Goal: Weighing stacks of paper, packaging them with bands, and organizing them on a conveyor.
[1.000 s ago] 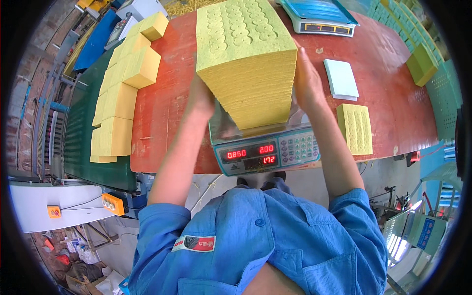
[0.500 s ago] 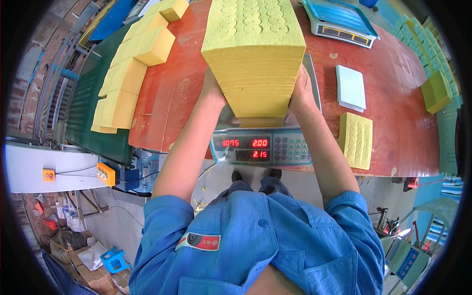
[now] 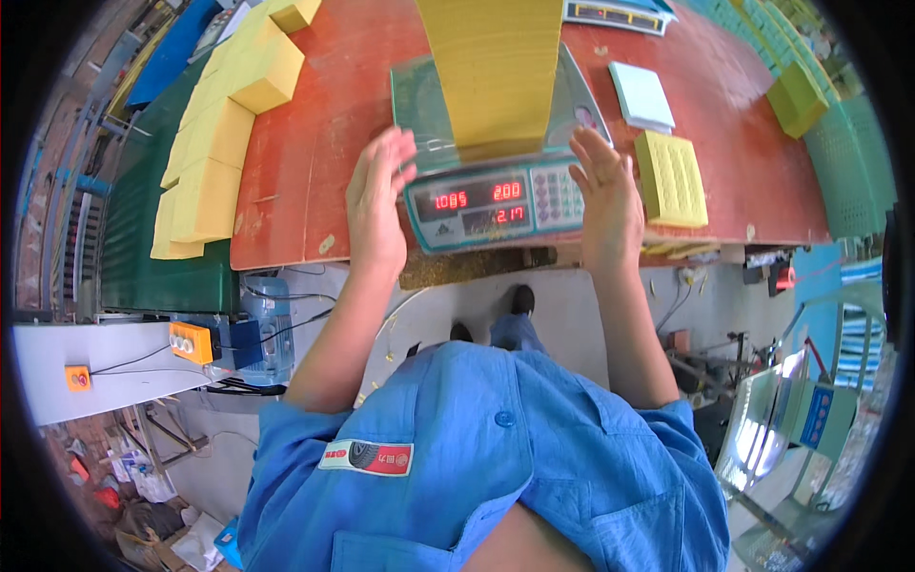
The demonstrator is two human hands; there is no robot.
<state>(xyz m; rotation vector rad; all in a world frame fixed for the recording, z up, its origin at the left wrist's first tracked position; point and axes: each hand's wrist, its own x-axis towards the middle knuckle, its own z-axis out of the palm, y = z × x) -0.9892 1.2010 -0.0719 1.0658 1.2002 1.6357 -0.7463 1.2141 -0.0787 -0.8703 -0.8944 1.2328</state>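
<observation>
1. A red table (image 3: 315,143) holds a scale (image 3: 486,205) with red lit numbers.
2. The tall yellow stack (image 3: 491,71) stands on the scale pan.
3. A moment ago both hands gripped the stack. Now the left hand (image 3: 376,200) and right hand (image 3: 605,195) are open, beside the scale, holding nothing.
4. The stack now rests by itself.

Two scales (image 3: 486,205) (image 3: 615,11), two open hands (image 3: 376,195) (image 3: 605,195), one white pad (image 3: 640,95).

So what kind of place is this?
Probably a small factory or packing workshop: a tall yellow stack sits on a scale, more yellow blocks line a green conveyor, and the floor is bare concrete.
</observation>
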